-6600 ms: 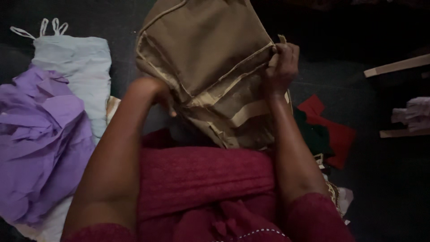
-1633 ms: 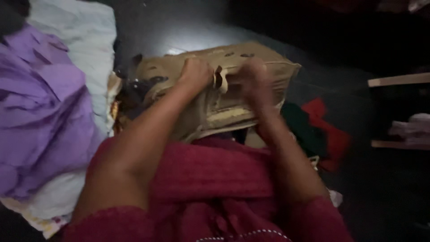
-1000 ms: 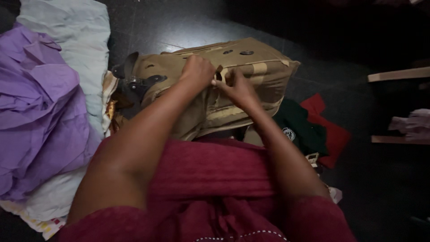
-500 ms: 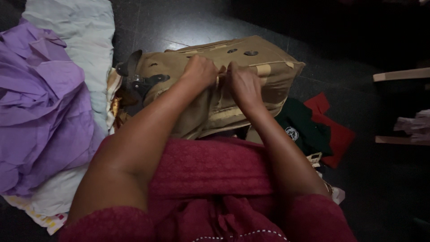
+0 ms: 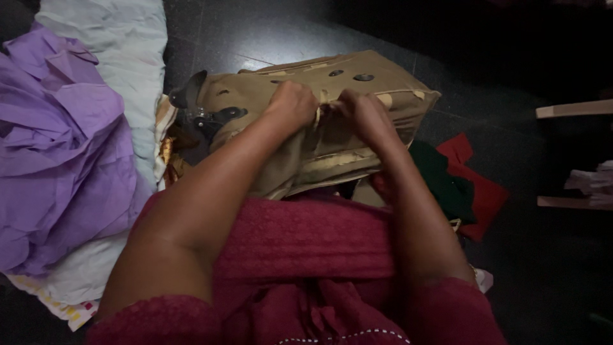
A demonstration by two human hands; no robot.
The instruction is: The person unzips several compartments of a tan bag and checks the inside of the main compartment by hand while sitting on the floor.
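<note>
Both hands are down on the khaki bag, which lies on its side on the dark floor right in front of the person's lap. The left hand is bunched into a fist over the top panel, its grip closed on a fold of the fabric, and the right hand sits just beside it, fingers pinched narrow on the pale trim strip. It looks like soft canvas that gives and wrinkles under the knuckles, light enough to tip, though the dark wheel bracket at the left end would be the hard, weighty part. Best purchase seems to be the stitched trim or the seams rather than the slack panels. A purple cloth over a pale sheet lies off to the left, and a red cloth with a dark green garment to the right.
</note>
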